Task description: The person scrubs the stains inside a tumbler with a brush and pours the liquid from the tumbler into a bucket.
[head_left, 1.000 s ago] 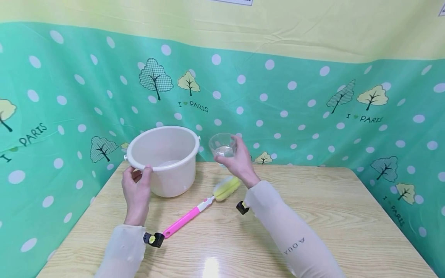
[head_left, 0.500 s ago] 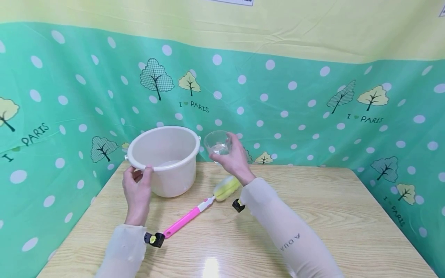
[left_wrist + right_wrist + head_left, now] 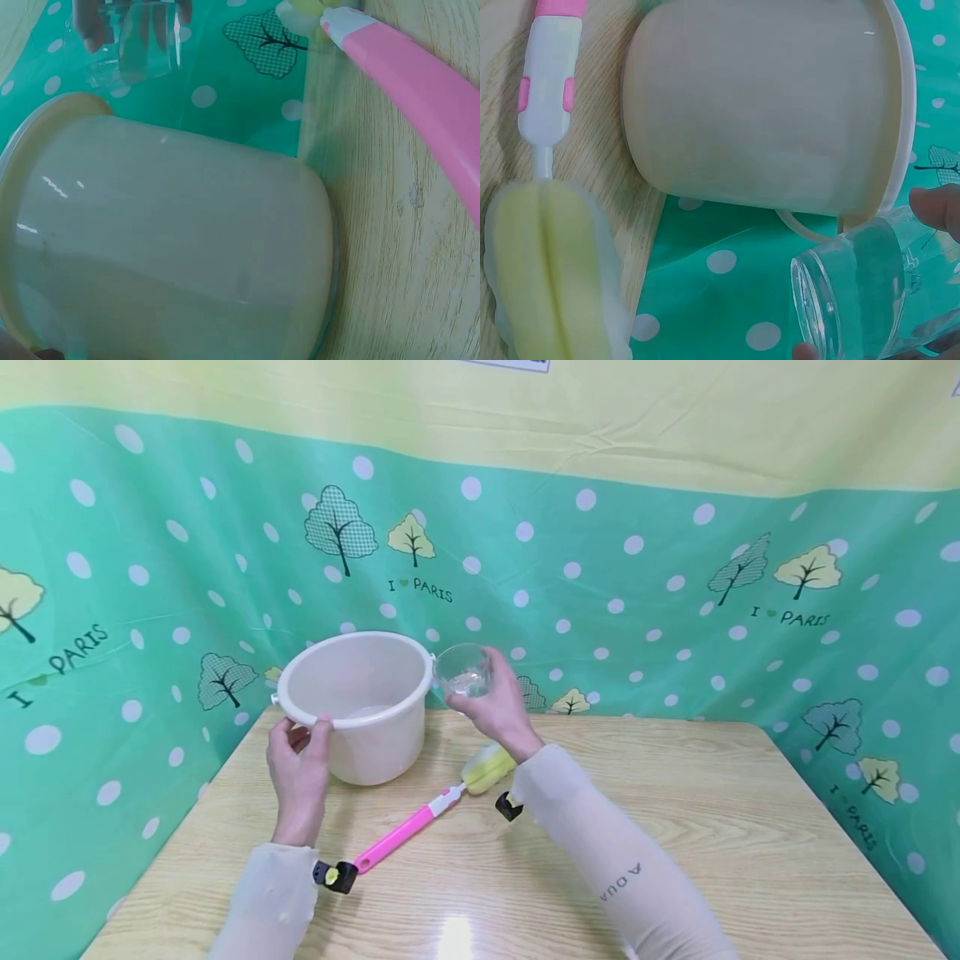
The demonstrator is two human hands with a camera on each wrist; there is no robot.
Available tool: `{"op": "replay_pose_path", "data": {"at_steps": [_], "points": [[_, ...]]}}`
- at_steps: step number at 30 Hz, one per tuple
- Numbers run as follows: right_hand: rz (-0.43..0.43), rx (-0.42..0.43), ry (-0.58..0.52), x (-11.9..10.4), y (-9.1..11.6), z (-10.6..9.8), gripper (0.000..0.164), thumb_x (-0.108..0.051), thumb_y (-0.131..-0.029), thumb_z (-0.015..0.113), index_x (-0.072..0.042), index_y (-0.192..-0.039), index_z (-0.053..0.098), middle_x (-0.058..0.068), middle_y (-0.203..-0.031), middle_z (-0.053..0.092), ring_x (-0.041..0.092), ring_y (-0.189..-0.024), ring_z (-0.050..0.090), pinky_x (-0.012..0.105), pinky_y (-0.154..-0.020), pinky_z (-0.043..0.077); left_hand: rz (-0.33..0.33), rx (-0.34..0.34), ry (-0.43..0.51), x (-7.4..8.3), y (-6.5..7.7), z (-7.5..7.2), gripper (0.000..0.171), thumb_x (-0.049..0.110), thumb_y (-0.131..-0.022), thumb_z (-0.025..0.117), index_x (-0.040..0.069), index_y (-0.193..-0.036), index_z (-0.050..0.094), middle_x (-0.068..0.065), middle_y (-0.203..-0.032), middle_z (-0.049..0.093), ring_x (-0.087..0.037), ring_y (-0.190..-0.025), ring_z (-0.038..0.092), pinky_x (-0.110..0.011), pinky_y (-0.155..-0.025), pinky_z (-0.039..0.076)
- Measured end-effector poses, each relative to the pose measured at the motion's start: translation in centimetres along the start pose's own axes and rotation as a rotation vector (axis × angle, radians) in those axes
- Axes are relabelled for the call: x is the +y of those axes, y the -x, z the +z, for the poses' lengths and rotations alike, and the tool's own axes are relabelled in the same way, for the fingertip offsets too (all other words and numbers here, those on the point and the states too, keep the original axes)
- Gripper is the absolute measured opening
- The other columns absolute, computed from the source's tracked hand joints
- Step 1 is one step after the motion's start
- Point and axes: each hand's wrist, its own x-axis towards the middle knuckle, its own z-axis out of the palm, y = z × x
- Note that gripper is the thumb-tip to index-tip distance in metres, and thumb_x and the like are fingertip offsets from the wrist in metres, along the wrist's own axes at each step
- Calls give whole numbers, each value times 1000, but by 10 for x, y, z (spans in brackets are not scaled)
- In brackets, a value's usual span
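A white plastic bucket stands upright at the back left of the table, its mouth facing up. My left hand grips the front of its rim, thumb and fingers on either side. Beside the bucket's right rim, my right hand holds a clear glass in the air, tilted slightly toward the bucket. In the right wrist view, the thumb and fingertips show round the glass, and its thick base is plain. The left wrist view shows mostly the bucket's outer wall, with the glass beyond.
A bottle brush with a pink handle and a yellow-and-white sponge head lies diagonally on the wooden table, in front of the bucket. Behind the table hangs a green and yellow printed cloth.
My right hand has moved left with the glass, bringing it up to the bucket's right rim. The left hand keeps its grip, and the bucket and brush stay in place.
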Motion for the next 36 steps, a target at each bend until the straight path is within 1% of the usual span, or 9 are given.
{"op": "replay_pose_path", "data": {"at_steps": [10, 15, 18, 25, 28, 33, 36], "points": [[-9, 11, 13, -3, 0, 4, 98, -32, -66, 85, -27, -148, 31, 2, -142, 43, 24, -124, 44, 53, -96, 41, -7, -8, -1, 0, 0, -1, 66, 49, -91, 57, 11, -141, 36, -7, -135, 38, -22, -121, 39, -45, -102, 36], [-35, 13, 40, -7, -1, 5, 95, -33, -67, 84, -27, -147, 32, 2, -135, 46, 22, -118, 47, 50, -93, 43, -4, -5, 1, 0, -1, 0, 65, 47, -91, 58, 10, -140, 37, -8, -134, 39, -22, -120, 39, -44, -101, 37], [-43, 14, 59, -10, -1, 5, 94, -34, -67, 84, -29, -146, 33, 1, -131, 46, 20, -113, 47, 48, -90, 44, -3, -3, 4, 0, -1, 0, 65, 47, -91, 58, 10, -140, 37, -8, -133, 39, -22, -120, 39, -44, -101, 37], [-68, 22, 76, -14, -2, 5, 91, -34, -67, 84, -29, -144, 35, 0, -127, 46, 19, -110, 47, 48, -89, 44, -2, -2, 7, -1, -1, 0, 64, 46, -91, 58, 10, -140, 37, -8, -133, 39, -21, -119, 39, -45, -100, 36], [-68, 16, 82, -15, -2, 5, 94, -34, -67, 84, -29, -146, 33, 0, -128, 45, 20, -109, 47, 47, -89, 45, -8, -8, 6, 0, 0, -1, 65, 47, -91, 57, 11, -141, 36, -8, -134, 38, -22, -121, 38, -46, -101, 36], [-72, 5, 100, -19, -3, 5, 100, -34, -68, 83, -29, -150, 26, 2, -134, 43, 20, -112, 48, 45, -89, 46, -13, -17, 8, 1, 1, -2, 67, 49, -91, 57, 12, -142, 34, -8, -136, 37, -23, -123, 37, -46, -103, 34], [-80, 4, 105, -21, -5, 5, 102, -33, -67, 82, -29, -151, 24, 3, -137, 42, 21, -114, 48, 46, -90, 46, -12, -17, 9, 1, 1, -2, 67, 49, -91, 57, 12, -142, 35, -8, -137, 37, -23, -123, 37, -47, -103, 34]]}}
